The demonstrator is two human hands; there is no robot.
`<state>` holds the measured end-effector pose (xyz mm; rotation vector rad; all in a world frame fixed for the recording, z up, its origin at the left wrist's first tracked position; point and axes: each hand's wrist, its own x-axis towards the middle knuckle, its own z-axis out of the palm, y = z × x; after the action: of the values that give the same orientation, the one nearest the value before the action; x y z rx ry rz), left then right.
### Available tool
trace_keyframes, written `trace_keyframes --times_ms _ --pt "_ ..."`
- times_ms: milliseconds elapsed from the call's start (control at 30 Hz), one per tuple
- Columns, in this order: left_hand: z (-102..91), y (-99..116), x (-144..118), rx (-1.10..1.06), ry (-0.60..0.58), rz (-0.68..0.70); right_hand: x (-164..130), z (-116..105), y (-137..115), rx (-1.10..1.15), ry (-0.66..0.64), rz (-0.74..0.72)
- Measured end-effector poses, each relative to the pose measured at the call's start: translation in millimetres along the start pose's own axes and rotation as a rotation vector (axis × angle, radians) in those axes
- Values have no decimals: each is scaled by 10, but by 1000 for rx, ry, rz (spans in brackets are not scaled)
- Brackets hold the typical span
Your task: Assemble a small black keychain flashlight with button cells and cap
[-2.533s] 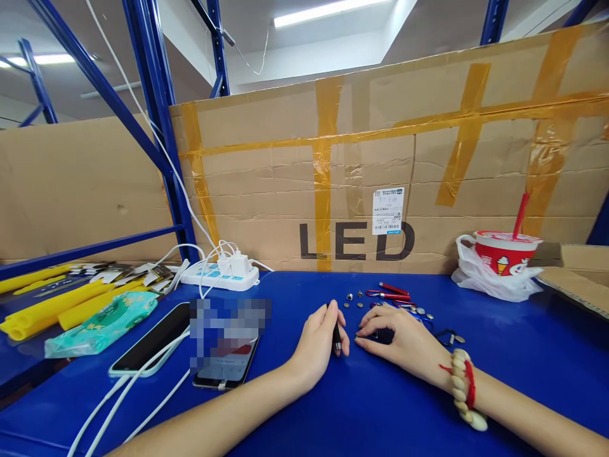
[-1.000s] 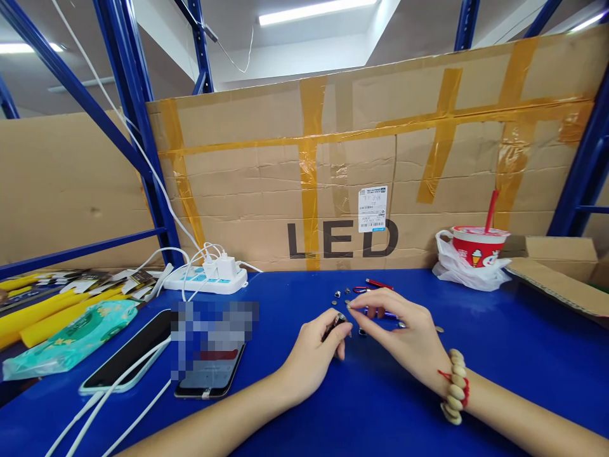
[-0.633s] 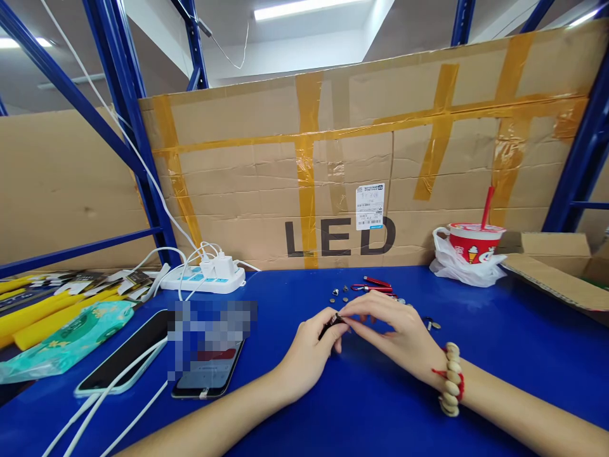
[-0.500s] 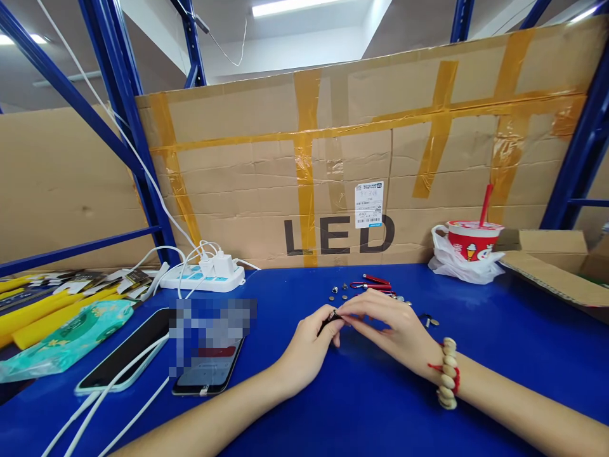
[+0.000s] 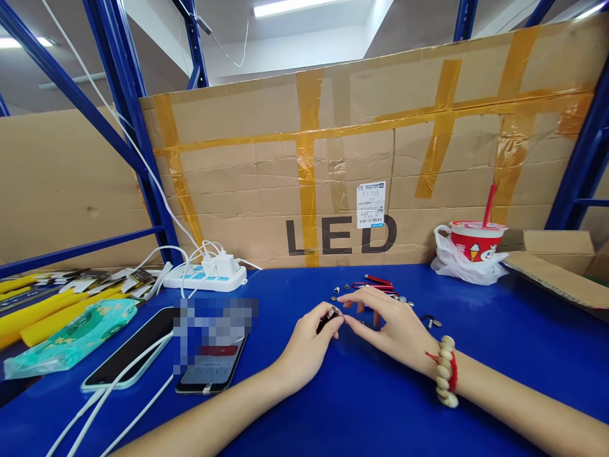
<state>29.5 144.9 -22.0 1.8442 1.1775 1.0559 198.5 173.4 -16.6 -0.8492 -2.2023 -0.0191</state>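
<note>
While both forearms rest on the blue tabletop (image 5: 523, 343), the left hand (image 5: 307, 346) is curled around a small black cylinder (image 5: 327, 318), pinching it between thumb and fingers with its metal-tipped end pointing toward one o'clock. The right hand (image 5: 390, 324) sits just beside it at three o'clock, fingers spread loosely, thumb and forefinger nearly touching the cylinder's tip; whether they grip anything is too small to tell. A beaded bracelet (image 5: 445, 371) circles the right wrist. At twelve o'clock from the hands lie scattered button cells (image 5: 340, 290) and thin red tubes (image 5: 378, 282). Farther out at two o'clock stands a red drink cup (image 5: 476, 241) in a white bag. At nine o'clock lie two phones (image 5: 212, 371), and at ten o'clock a white power strip (image 5: 207, 276) sits against the taped cardboard box (image 5: 266, 190).
</note>
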Motion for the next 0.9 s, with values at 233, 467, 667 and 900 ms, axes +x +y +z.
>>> trace_keyframes --times_ms 233,467,667,900 --pt "0 -7 13 -15 48 -49 64 -78 -40 -201 -272 301" --pt "-15 -18 14 -64 83 -64 24 -6 105 -93 -370 295" --pt "-14 -43 21 -75 64 -39 31 30 109 -11 -339 256" --pt "-5 -42 19 -50 54 -43 23 21 79 45 -320 196"
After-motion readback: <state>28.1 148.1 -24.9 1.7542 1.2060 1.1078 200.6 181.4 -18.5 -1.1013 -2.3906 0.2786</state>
